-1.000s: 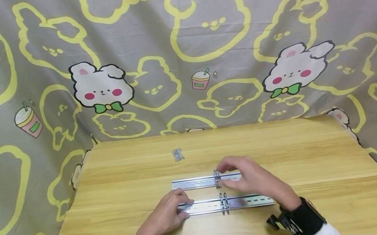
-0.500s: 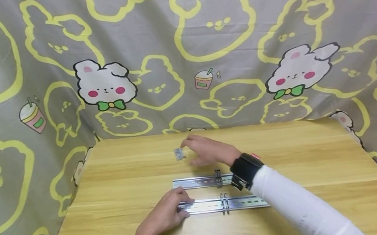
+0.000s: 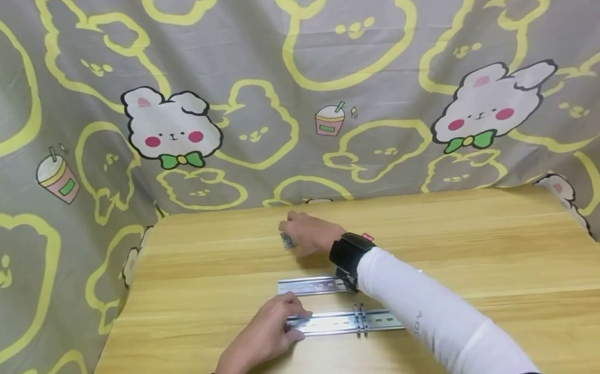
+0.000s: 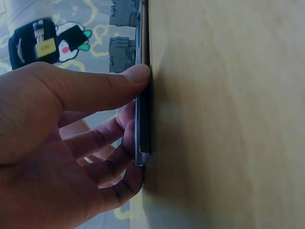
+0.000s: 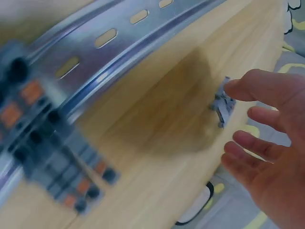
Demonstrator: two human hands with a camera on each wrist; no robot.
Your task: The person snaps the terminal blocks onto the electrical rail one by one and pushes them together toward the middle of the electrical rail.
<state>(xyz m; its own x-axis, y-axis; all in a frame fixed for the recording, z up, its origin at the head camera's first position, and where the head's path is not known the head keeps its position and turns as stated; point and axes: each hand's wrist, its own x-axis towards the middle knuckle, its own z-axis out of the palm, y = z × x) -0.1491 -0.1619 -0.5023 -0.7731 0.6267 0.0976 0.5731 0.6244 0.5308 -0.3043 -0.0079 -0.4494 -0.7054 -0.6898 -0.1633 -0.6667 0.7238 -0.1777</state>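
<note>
My left hand (image 3: 266,331) grips the left end of the nearer slotted metal DIN rail (image 3: 329,323), thumb on one edge and fingers on the other in the left wrist view. Thin clip-like pieces (image 3: 360,320) stand across this rail. At the back, my right hand (image 3: 309,232) is over a small flat grey plastic piece (image 5: 223,107); one fingertip overlaps it in the right wrist view, and the other fingers are loosely bent and apart from it. Whether the fingertip touches is unclear. Grey terminal blocks with orange parts (image 5: 52,138) sit on the farther DIN rail (image 3: 306,285).
Both rails lie roughly parallel on a wooden table (image 3: 202,272). The right sleeve (image 3: 429,310) crosses above them and hides their right parts. A patterned grey curtain (image 3: 249,39) hangs behind the table and along its sides.
My right hand has left the terminal blocks on the farther rail and moved back and left to the small grey piece. The left hand stays on the nearer rail.
</note>
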